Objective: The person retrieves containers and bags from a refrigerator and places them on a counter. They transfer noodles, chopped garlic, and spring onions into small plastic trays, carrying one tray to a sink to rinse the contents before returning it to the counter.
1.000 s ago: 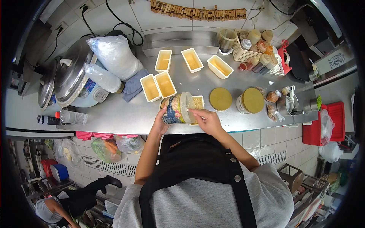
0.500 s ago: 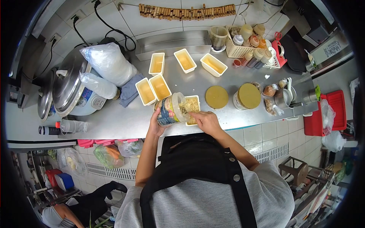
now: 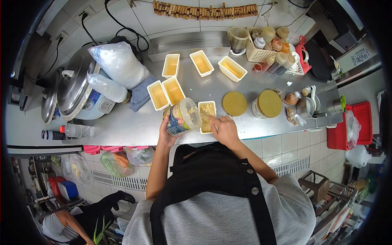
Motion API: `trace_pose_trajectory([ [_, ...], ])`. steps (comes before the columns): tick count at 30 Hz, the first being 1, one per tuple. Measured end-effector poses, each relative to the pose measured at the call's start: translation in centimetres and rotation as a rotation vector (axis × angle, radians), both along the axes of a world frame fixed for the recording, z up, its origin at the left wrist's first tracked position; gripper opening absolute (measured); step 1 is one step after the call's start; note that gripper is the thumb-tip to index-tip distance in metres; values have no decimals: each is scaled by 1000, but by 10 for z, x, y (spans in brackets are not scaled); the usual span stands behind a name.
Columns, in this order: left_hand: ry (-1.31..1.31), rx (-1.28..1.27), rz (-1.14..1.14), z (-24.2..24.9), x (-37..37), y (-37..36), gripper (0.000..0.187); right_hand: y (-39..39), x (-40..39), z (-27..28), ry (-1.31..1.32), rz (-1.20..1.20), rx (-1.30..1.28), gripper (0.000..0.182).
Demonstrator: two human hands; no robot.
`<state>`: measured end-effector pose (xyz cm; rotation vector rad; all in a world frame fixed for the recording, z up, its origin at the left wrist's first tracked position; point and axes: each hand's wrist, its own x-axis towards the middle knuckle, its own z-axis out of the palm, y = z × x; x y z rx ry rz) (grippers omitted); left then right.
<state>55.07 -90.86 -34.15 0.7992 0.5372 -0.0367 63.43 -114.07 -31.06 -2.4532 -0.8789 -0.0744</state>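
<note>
My left hand [image 3: 165,135] is wrapped round a clear plastic jar [image 3: 178,122] with a blue and yellow printed label. The jar lies tilted, its open mouth facing right, with some pale bits inside. Just right of the mouth stands a small rectangular container [image 3: 201,107] filled with crumbly, pale yellow food [image 3: 208,116]. Over its right side is my right hand [image 3: 225,130], index finger stretched out to the food and the other fingers partly bent. I see nothing held in it. A round gold lid [image 3: 234,103] lies further right, beside a lidded jar [image 3: 267,104].
Several pale yellow containers [image 3: 174,90] stand behind the jar. Rice cookers [image 3: 77,90] and plastic bags [image 3: 118,63] crowd the left; sauce bottles in a basket [image 3: 259,54] stand back right. Behind me, another person [image 3: 67,224] is at lower left.
My right fingers have moved from the jar's mouth to the food in the container. The jar has shifted slightly left, uncovering more of the container. The view has shifted slightly.
</note>
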Motion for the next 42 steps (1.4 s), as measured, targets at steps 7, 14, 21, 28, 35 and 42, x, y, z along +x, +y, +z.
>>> trace_pose_trajectory([
  [7,-43,-134,48,6,-11,-7,71,-12,96,-39,75,-426,-246,72],
  [14,-98,-345,62,5,-22,-8,74,-7,118,-20,521,-544,-489,101],
  [21,-98,-591,46,15,-28,-14,78,26,72,30,356,293,427,93],
  [28,-59,-535,-80,26,-30,-14,77,78,6,73,388,357,158,94],
  [35,-392,1264,202,2,-61,17,112,135,8,45,1906,-8,537,65],
  [42,-301,1003,228,-27,-114,79,114,221,-29,37,719,317,-60,98],
])
